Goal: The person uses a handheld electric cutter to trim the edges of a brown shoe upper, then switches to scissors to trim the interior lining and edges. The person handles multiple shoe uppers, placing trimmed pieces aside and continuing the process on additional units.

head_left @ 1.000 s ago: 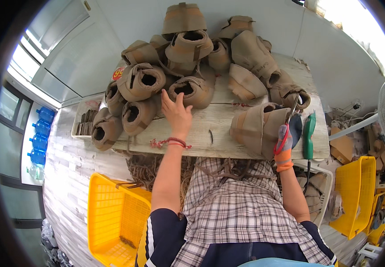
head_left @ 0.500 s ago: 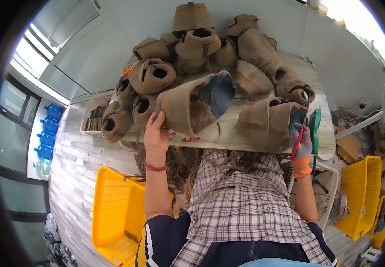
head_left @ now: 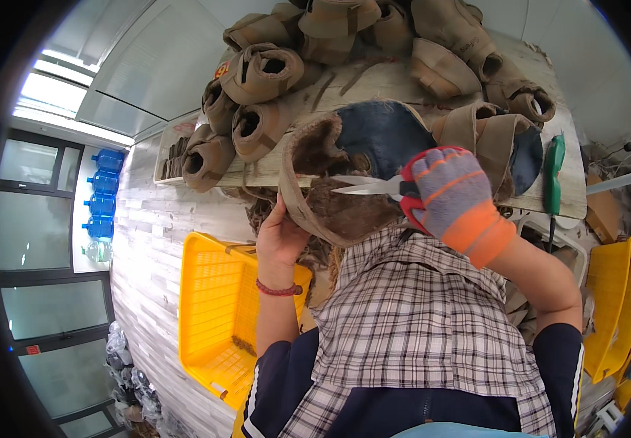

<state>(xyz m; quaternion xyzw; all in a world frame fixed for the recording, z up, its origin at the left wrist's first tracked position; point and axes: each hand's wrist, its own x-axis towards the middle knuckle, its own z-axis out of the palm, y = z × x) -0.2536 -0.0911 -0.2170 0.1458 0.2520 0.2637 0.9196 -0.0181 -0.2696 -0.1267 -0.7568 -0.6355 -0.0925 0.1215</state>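
Note:
My bare left hand (head_left: 283, 237) grips a rolled brown fabric piece (head_left: 302, 215) by its left edge. The mouth of the roll faces me, showing brown fur and dark blue cloth inside. My right hand (head_left: 458, 193), in a grey and orange glove, is closed round the red handles of a pair of scissors (head_left: 374, 186). The blades look slightly parted and point left, in front of the fur inside the mouth; whether they touch it I cannot tell. Behind the glove, a similar roll (head_left: 476, 139) with a blue lining lies on the table.
Several brown rolls (head_left: 261, 69) are heaped on the wooden table (head_left: 377, 80). A green-handled tool (head_left: 553, 171) with a cord lies at its right edge. Yellow crates stand at lower left (head_left: 206, 321) and far right (head_left: 618, 306). A pale basket (head_left: 574, 244) sits below the table's right side.
The scissors have come left from the table's right side in my right hand to the roll's mouth. The roll has turned its mouth more toward me. The view has shifted.

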